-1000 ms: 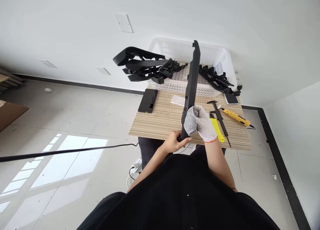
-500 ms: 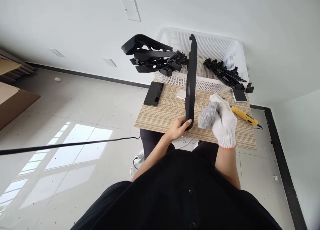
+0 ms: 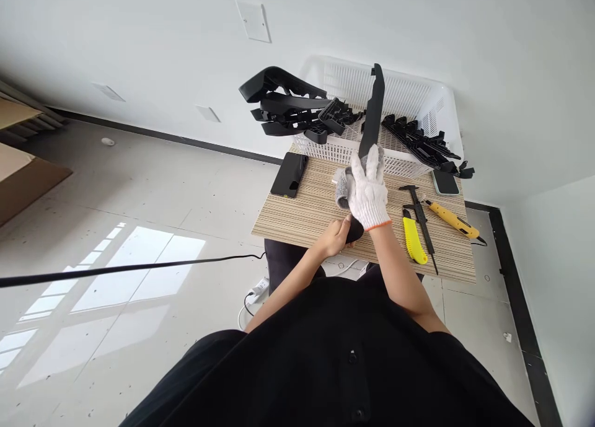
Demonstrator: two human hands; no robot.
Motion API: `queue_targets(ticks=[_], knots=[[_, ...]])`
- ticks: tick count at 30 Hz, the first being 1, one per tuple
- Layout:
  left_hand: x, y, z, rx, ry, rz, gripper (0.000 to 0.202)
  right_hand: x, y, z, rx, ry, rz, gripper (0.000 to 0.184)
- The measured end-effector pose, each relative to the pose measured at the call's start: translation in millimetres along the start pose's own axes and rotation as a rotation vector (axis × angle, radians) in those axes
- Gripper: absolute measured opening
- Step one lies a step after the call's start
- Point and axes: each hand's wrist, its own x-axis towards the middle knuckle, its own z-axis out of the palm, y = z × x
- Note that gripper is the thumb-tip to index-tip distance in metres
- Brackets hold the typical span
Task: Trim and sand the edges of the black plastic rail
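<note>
Left hand (image 3: 336, 236) around the near end of a black strip (image 3: 373, 114), gloved right hand (image 3: 370, 193) holding grey cloth (image 3: 342, 190) against it — strip above a striped table (image 3: 297, 219), glossy floor (image 3: 153, 194), white basket (image 3: 320, 147), white wall (image 3: 139, 30) behind.

Count: hands 2, left (image 3: 335, 236) and right (image 3: 370, 188). Glove (image 3: 373, 215) 1. Long black part (image 3: 374, 108) 1. Gray cloth (image 3: 343, 191) 1. Desk (image 3: 302, 219) 1. White basket (image 3: 409, 96) 1. Bunches of black parts (image 3: 418, 143) 2; pieces overlap, can't count. Phones (image 3: 289, 174) 2. Caliper (image 3: 420, 217) 1. Yellow cutter (image 3: 413, 240) 1. Yellow pen tool (image 3: 450, 219) 1. Wall plates (image 3: 253, 21) 3.
</note>
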Motion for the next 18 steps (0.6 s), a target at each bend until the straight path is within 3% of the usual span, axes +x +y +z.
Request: queue_targets(ticks=[3,8,14,18], knots=[[-0.7,-0.9,2.0,0.044,0.027,0.015,0.071,-4.4,-6.6,0.8,0.001,0.036,0.008,0.060],[4.0,-16.7,7.1,0.230,0.180,0.183,0.040,-41.1,-14.9,4.7,-0.046,0.072,0.064,0.068],[9.1,-24.1,4.4,0.410,0.013,0.221,0.028,-40.7,-5.1,4.7,-0.044,0.036,0.035,0.070],[6.0,-22.3,3.3,0.474,0.028,0.251,0.029,-47.8,-0.6,6.6,-0.029,0.046,0.078,0.075]])
